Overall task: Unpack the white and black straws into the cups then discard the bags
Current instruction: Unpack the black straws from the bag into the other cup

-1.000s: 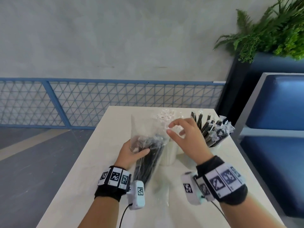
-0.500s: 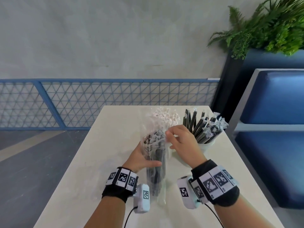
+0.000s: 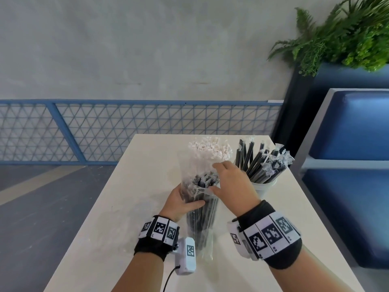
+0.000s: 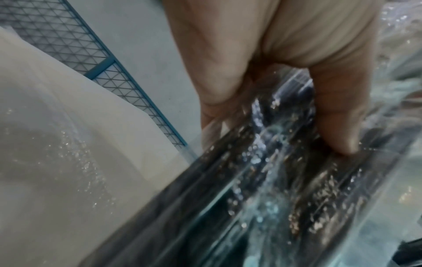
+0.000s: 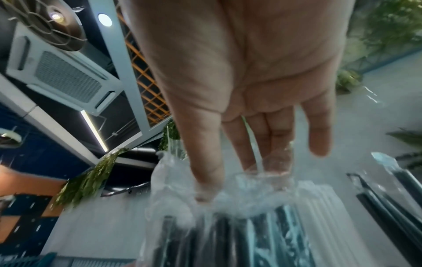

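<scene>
A clear bag of black straws (image 3: 202,209) stands upright on the white table (image 3: 126,207). My left hand (image 3: 185,201) grips it at mid-height, thumb across the front (image 4: 340,137). My right hand (image 3: 216,178) is at the bag's open top. Its fingers are nearly straight, with the tips inside the plastic mouth (image 5: 251,173). Behind the bag is a bunch of white straws (image 3: 208,148); their cup is hidden. At the right, a white cup (image 3: 264,187) holds wrapped black straws (image 3: 259,163).
The table's far edge meets a blue mesh fence (image 3: 126,127). A blue bench (image 3: 347,186) runs along the right side, with a dark planter of ferns (image 3: 347,39) behind it. Grey floor lies to the left.
The bag went from leaning in my left hand to standing upright nearer me. My right hand came down from above the white straws to the bag's open top.
</scene>
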